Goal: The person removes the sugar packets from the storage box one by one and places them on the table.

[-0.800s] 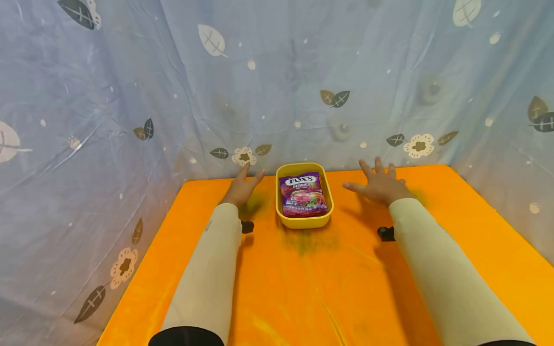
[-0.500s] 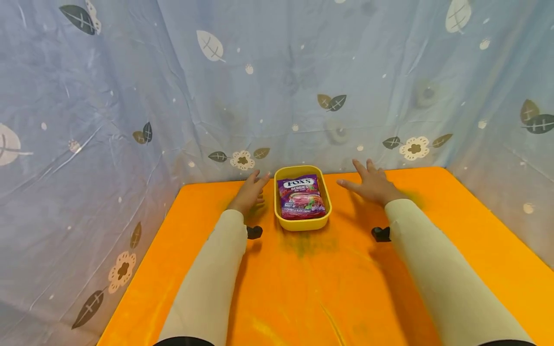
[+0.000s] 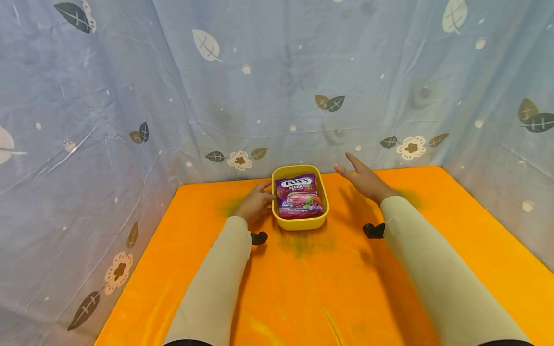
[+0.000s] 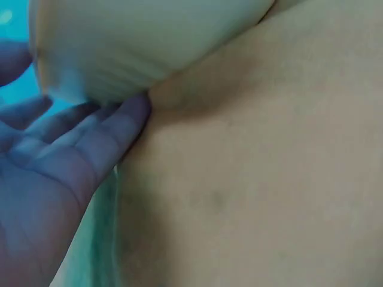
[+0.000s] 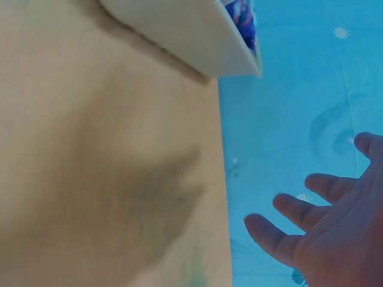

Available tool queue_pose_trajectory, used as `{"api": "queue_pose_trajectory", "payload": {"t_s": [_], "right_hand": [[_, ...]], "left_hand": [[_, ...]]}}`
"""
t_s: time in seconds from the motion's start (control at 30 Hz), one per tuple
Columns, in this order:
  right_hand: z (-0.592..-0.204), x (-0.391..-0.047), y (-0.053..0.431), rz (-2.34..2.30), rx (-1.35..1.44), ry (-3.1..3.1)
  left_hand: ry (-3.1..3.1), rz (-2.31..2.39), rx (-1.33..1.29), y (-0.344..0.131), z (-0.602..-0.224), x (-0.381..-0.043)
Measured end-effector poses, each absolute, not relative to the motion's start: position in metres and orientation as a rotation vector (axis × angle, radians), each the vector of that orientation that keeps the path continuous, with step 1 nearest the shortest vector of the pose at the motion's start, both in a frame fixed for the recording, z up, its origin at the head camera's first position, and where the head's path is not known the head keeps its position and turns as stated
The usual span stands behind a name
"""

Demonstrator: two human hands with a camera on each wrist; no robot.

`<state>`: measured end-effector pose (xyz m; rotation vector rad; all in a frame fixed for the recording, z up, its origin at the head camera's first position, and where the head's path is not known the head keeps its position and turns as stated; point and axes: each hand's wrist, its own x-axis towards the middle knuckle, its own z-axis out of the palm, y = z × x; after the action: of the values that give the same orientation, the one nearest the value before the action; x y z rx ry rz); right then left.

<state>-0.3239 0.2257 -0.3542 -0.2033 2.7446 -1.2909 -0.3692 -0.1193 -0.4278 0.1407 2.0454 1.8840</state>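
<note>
A yellow rectangular container (image 3: 300, 224) with rounded corners stands near the table's back edge in the head view. Inside lies a purple bag of Fox's Berries candy (image 3: 299, 197). My left hand (image 3: 254, 204) is at the container's left side. In the left wrist view, its extended fingers (image 4: 102, 140) touch the lower part of the container wall (image 4: 137, 42), while the thumb is near the rim. To the right, my right hand (image 3: 365, 181) hovers apart from the container, fingers spread and holding nothing. The right wrist view shows those fingers (image 5: 272, 236) above the table's shadowed surface.
An orange cover (image 3: 298, 288) lies over the table, with greenish stains near the container. A pale blue curtain (image 3: 268, 96) with leaves and flowers rises right behind it and along both sides. A black wrist camera (image 3: 374, 231) juts inward from the right sleeve.
My left hand has moved right from the open table to the container's side and now touches it. My right hand has come slightly left toward the container. The container stays put.
</note>
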Motion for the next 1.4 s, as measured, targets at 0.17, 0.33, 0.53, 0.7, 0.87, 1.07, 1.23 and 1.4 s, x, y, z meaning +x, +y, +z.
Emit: {"api": "queue_pose_trajectory", "payload": {"t_s": [0.17,0.33,0.53,0.7,0.87,1.07,1.23,1.4], "right_hand": [[-0.338,-0.314,0.216,-1.562,-0.171,2.492],[-0.332,-0.315,0.205,-1.804,-0.169,2.285],[-0.340,-0.326,0.194,-1.919,-0.175,2.170],[-0.343,-0.327,0.185,-1.971,-0.192,2.079],[-0.342,-0.325,0.174,-1.933,-0.213,2.030],[-0.339,-0.325,0.156,-1.835,-0.187,2.097],[-0.342,-0.326,0.141,-1.746,-0.173,2.143],[-0.347,-0.327,0.134,-1.717,-0.169,2.153]], "left_hand": [[1.930,1.931,0.139,-0.124,-0.427,-0.366],[1.912,1.947,0.148,-0.124,-0.425,-0.364],[1.900,1.960,0.152,-0.126,-0.426,-0.365],[1.872,1.968,0.167,-0.126,-0.427,-0.365],[1.854,1.976,0.151,-0.127,-0.428,-0.366],[1.843,1.989,0.154,-0.127,-0.429,-0.367],[1.839,1.992,0.153,-0.127,-0.429,-0.366],[1.847,1.984,0.158,-0.127,-0.429,-0.365]]}}
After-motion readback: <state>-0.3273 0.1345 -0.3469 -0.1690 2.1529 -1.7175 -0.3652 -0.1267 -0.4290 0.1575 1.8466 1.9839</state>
